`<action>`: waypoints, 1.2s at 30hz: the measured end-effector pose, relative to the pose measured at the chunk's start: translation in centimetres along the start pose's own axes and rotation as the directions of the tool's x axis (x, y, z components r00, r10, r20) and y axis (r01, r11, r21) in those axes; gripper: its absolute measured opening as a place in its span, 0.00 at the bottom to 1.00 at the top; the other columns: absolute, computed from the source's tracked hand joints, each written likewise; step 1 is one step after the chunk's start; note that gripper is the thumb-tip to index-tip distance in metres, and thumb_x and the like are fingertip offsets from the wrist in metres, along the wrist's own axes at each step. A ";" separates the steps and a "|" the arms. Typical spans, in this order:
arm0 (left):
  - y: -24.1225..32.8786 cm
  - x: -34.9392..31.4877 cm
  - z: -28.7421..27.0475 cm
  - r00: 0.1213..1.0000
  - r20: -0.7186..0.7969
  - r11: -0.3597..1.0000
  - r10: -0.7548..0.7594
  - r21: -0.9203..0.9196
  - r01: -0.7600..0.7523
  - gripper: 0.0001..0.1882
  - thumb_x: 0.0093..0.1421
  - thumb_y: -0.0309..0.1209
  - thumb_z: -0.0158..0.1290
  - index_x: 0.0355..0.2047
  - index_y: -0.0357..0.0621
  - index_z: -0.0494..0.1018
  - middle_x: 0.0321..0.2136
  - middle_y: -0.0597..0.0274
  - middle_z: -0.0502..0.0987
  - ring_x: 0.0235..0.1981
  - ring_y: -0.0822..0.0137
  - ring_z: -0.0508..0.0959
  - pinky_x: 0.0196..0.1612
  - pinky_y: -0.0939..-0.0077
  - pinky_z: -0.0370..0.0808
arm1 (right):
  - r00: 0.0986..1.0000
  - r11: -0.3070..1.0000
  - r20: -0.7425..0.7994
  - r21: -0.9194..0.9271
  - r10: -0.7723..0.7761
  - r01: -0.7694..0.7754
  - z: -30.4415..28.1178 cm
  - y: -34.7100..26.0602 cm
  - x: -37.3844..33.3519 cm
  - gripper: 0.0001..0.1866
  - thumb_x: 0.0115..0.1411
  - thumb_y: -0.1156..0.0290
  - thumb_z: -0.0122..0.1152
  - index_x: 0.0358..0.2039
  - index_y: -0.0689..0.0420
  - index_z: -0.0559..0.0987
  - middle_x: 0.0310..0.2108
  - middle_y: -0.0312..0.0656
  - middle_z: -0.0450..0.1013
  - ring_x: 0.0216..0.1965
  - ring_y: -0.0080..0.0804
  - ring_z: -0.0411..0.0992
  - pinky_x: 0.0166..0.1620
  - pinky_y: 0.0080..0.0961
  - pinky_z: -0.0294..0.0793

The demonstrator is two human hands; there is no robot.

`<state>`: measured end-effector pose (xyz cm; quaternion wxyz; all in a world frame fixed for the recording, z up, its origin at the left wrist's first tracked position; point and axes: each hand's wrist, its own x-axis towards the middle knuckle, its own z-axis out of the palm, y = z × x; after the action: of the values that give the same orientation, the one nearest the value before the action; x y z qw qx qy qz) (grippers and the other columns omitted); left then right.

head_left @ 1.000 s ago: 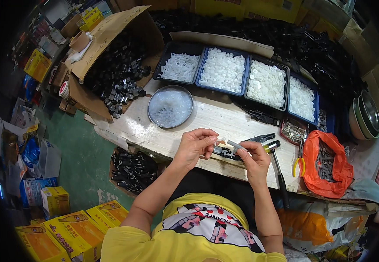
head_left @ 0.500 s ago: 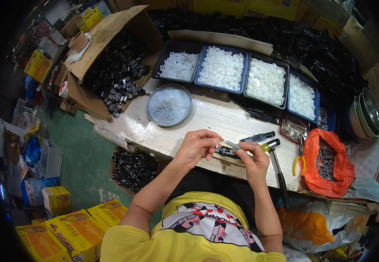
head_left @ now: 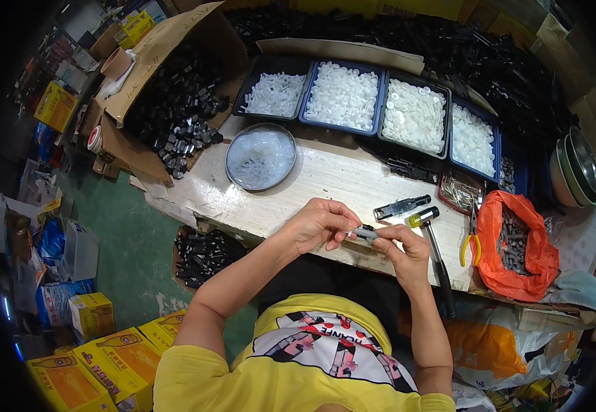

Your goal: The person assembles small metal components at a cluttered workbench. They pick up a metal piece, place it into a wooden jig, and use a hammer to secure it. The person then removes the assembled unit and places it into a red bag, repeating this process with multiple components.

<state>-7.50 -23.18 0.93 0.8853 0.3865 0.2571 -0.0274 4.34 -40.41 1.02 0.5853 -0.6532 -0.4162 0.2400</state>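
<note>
A small, slim grey, black and white part (head_left: 364, 234) is held above the near edge of the desk, in front of the person's chest. Its grey body points toward the right, with a dark piece and a white bit at the left end; the fingers cover much of it, and finer detail is too small to tell. The left hand (head_left: 323, 225) pinches the left end between thumb and fingers, while the right hand (head_left: 406, 251) grasps the grey end.

Just beyond, on the whitish desk (head_left: 325, 165), lie a long dark tool-like piece (head_left: 402, 207) and a hammer with a yellow and black head and black handle (head_left: 443, 285). Near them are yellow-handled pliers (head_left: 476, 252) and an orange-red plastic bag (head_left: 545, 261) of grey pieces. Farther back, four dark rectangular trays (head_left: 380, 103) hold white pieces, left of which a round dish (head_left: 256, 188) holds translucent ones.

Handwritten marks run along the brown cardboard box (head_left: 140, 72). The yellow shirt (head_left: 311, 384) carries printed letters, and yellow cartons (head_left: 122, 360) at lower left show bottle pictures and printed characters.
</note>
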 end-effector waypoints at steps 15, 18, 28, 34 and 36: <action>-3.7 0.5 0.3 0.645 0.187 0.048 0.741 0.943 -0.329 0.14 0.42 0.28 0.62 0.32 0.47 0.77 0.33 0.69 0.73 0.40 0.65 0.66 0.44 0.71 0.59 | 0.840 0.832 -0.138 0.292 0.525 -0.472 -3.0 1.4 -2.1 0.05 0.55 0.75 0.58 0.29 0.64 0.76 0.21 0.38 0.73 0.18 0.18 0.68 0.23 0.12 0.66; -4.4 1.0 0.7 0.656 0.174 0.035 0.735 0.955 -0.293 0.15 0.41 0.29 0.62 0.33 0.48 0.77 0.36 0.70 0.72 0.43 0.64 0.64 0.46 0.68 0.56 | 0.845 0.844 -0.147 0.264 0.514 -0.467 -3.0 1.6 -2.1 0.05 0.55 0.74 0.59 0.29 0.63 0.76 0.20 0.37 0.73 0.18 0.18 0.68 0.23 0.12 0.65; -4.6 1.2 0.6 0.668 0.153 0.054 0.728 0.959 -0.279 0.16 0.41 0.30 0.62 0.33 0.49 0.77 0.36 0.68 0.71 0.43 0.65 0.64 0.46 0.69 0.55 | 0.872 0.876 -0.126 0.176 0.473 -0.450 -1.6 0.9 -1.2 0.05 0.54 0.76 0.59 0.28 0.65 0.76 0.21 0.37 0.72 0.21 0.17 0.67 0.25 0.13 0.67; -4.6 1.1 0.7 0.665 0.156 0.055 0.730 0.957 -0.285 0.16 0.41 0.31 0.62 0.35 0.50 0.77 0.36 0.68 0.71 0.42 0.65 0.64 0.47 0.69 0.55 | 0.872 0.873 -0.104 0.159 0.479 -0.461 -1.5 1.6 -1.0 0.05 0.53 0.76 0.60 0.28 0.65 0.77 0.20 0.36 0.72 0.20 0.17 0.67 0.24 0.13 0.67; -4.6 1.1 0.7 0.659 0.156 0.058 0.736 0.955 -0.291 0.15 0.42 0.30 0.62 0.34 0.50 0.77 0.35 0.68 0.70 0.41 0.66 0.64 0.46 0.69 0.55 | 0.875 0.880 -0.101 0.105 0.473 -0.464 -1.5 2.0 -0.9 0.05 0.53 0.75 0.60 0.29 0.64 0.77 0.20 0.35 0.72 0.20 0.16 0.66 0.24 0.13 0.66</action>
<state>-7.42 -26.73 -2.28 0.3573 0.8847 0.1926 0.2293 5.62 -41.97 -0.77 0.5592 -0.7250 -0.1990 0.3494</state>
